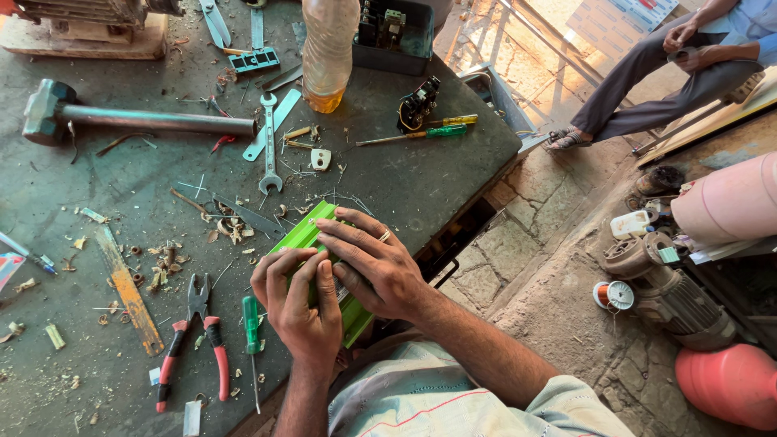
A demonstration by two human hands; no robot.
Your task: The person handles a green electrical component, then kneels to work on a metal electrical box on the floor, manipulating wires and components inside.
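2 hands are on a bright green ribbed plastic piece (305,235) lying near the front edge of the dark workbench (421,182), so that's where the action is. Left hand (298,303) has its fingers curled in tight, tips pressed down onto the middle of the green piece, thumb tucked against it, more of a pinch than a full wrap. Right hand (374,263) lies across the top with fingers stretched out fairly flat and slightly spread, tips touching the green surface, and there's a ring on 1 finger; whatever small bit sits under those fingertips is hidden, can't tell what it is. Just left of the hands on the bench: a green-handled screwdriver (252,332) and red-handled pliers (194,344) lying with handles apart. Further back there's a combination wrench (269,146), a big hammer (121,120), 2 more screwdrivers with green and yellow handles (425,131), a plastic bottle (329,53) with yellowish liquid in the bottom, and scraps and wire bits scattered all over. Off to the right on the ground sits an electric motor (664,287) with a copper wire spool (613,295) beside it, and another person (672,69) is seated well apart at top right.
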